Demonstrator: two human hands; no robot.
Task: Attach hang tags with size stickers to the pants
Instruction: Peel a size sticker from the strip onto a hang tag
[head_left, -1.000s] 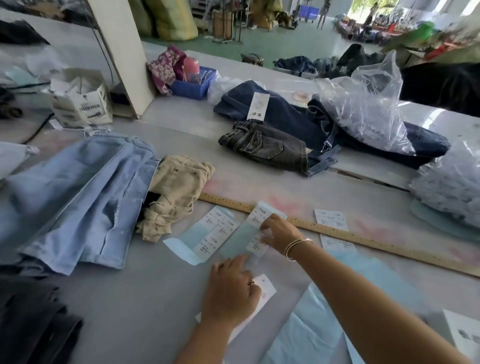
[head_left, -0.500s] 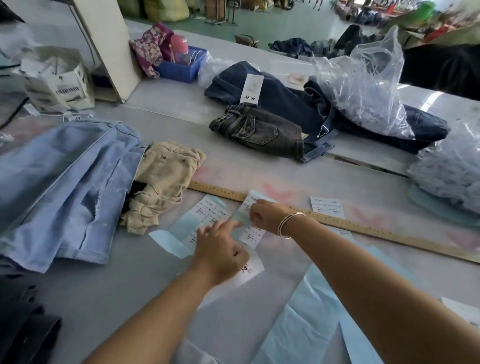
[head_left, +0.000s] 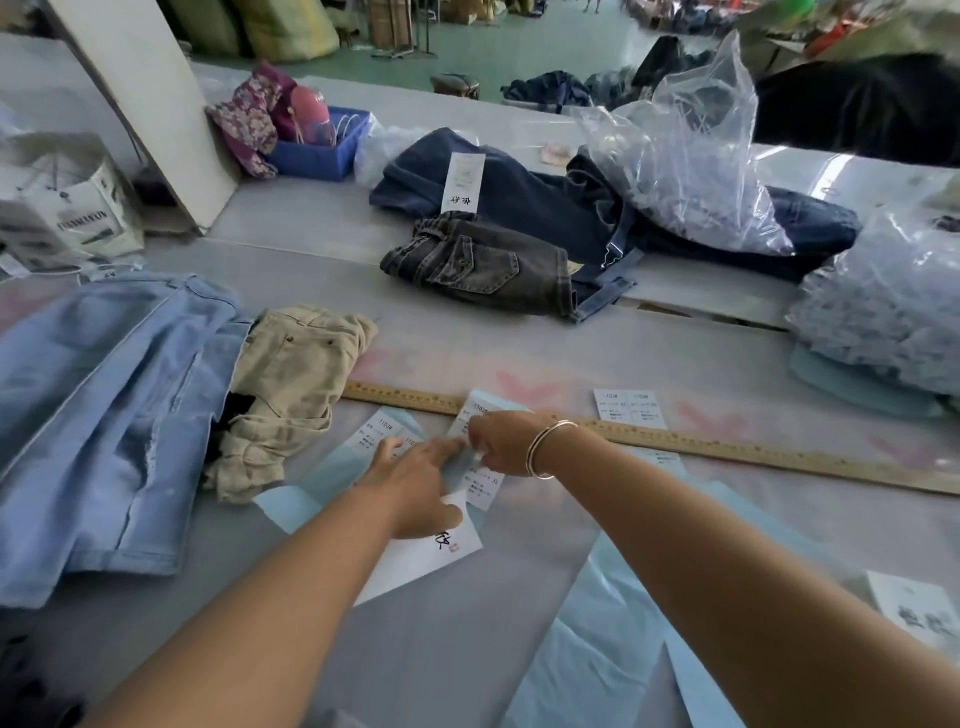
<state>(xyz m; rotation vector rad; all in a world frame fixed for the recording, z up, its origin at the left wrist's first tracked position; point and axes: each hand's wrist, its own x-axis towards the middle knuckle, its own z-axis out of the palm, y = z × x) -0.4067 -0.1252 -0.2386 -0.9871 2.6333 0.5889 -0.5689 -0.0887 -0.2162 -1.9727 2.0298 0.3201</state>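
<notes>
I'm peeling a size sticker off the sticker sheet just below the wooden ruler: right hand pinches it, left hand presses flat. Next, stick it squarely on the hang tag beneath my left hand.

The scene is bright with soft daylight that comes from the open hall at the far side. Shadows under the clothes are weak and short. The clear plastic bag shows white glare, and the table shines pale on the right. The wide lens bends the ruler and stretches the edges. The fingertips are blurred by motion.
</notes>
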